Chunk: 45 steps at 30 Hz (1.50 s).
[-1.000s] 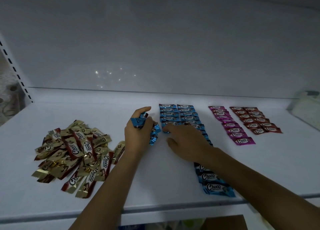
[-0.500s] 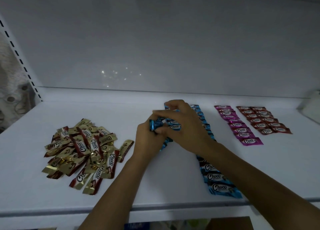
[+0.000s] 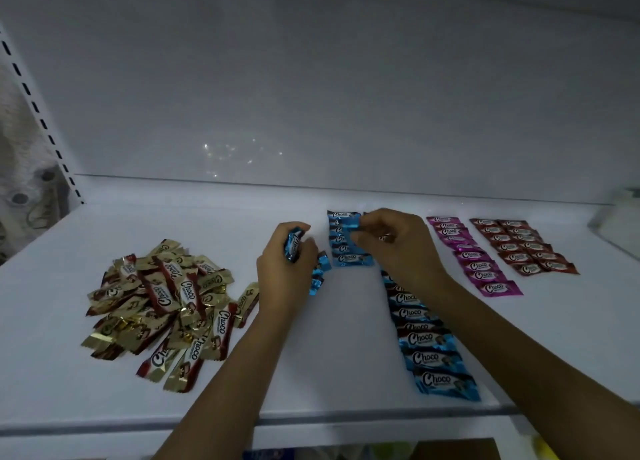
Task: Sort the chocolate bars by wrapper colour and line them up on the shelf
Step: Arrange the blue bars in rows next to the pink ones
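**Blue bars nearly down, gold heap waiting**

We are working along the white shelf (image 3: 346, 348) and are partway through the blue wrappers. Our left hand (image 3: 284, 272) is gripping a bundle of blue bars (image 3: 294, 248), with its fingers (image 3: 304, 241) curled round them, just left of the shorter blue column (image 3: 351, 259). Our right hand (image 3: 405, 248) is pinching a single blue bar (image 3: 350, 230) between thumb and fingertips. It is holding the bar over the far part of that column, and we cannot tell whether the bar is touching the row or hanging just above it.

To the right, the sorted work is looking tidy. A longer blue column (image 3: 429, 355) is running under our right forearm toward the shelf's front edge. Beyond it lie a pink column (image 3: 481, 269) and then the dark red bars (image 3: 519, 248) in two columns side by side.

On the left, the gold-and-red bars (image 3: 162, 303) are lying in a loose heap, with none lined up. We are judging the job as a good way along. Pink and dark red look finished, and blue needs only the handful we are holding. The gold heap is the large piece of work left.
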Motion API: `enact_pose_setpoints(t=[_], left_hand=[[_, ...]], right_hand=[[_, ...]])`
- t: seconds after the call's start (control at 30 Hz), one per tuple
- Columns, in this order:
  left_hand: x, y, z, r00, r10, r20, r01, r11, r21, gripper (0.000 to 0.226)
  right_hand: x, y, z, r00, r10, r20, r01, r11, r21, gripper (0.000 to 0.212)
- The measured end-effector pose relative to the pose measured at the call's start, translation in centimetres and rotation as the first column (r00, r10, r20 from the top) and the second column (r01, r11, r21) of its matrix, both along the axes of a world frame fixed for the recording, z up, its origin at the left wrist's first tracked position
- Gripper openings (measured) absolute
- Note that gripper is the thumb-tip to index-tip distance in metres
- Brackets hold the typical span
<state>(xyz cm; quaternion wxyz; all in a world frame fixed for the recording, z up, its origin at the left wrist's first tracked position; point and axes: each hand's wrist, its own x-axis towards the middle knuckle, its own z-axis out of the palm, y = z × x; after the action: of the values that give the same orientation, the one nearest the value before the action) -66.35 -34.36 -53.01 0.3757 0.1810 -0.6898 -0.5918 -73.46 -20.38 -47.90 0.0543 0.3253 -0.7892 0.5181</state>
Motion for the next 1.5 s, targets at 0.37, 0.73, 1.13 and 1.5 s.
enact_pose_setpoints(t=[0.37, 0.73, 1.13, 1.5], left_hand=[[-0.1, -0.2, -0.2, 0.995, 0.053, -0.089, -0.035, 0.98, 0.194, 0.02], [-0.1, -0.2, -0.3, 0.997, 0.03, -0.073, -0.015, 0.979, 0.201, 0.018], [0.3, 0.2, 0.2, 0.994, -0.072, -0.083, 0.081, 0.991, 0.109, 0.021], [0.3, 0.3, 0.0, 0.982, -0.158, -0.105, 0.166, 0.984, 0.064, 0.025]], right_hand=[[0.2, 1.4, -3.0, 0.937, 0.205, -0.282, -0.061, 0.893, 0.446, 0.016], [1.0, 2.0, -2.5, 0.847, 0.356, -0.395, -0.035, 0.78, 0.625, 0.022], [1.1, 2.1, -2.1, 0.838, 0.386, -0.385, 0.132, 0.542, 0.83, 0.038], [2.7, -1.2, -0.5, 0.976, 0.163, 0.145, -0.2, 0.936, 0.29, 0.025]])
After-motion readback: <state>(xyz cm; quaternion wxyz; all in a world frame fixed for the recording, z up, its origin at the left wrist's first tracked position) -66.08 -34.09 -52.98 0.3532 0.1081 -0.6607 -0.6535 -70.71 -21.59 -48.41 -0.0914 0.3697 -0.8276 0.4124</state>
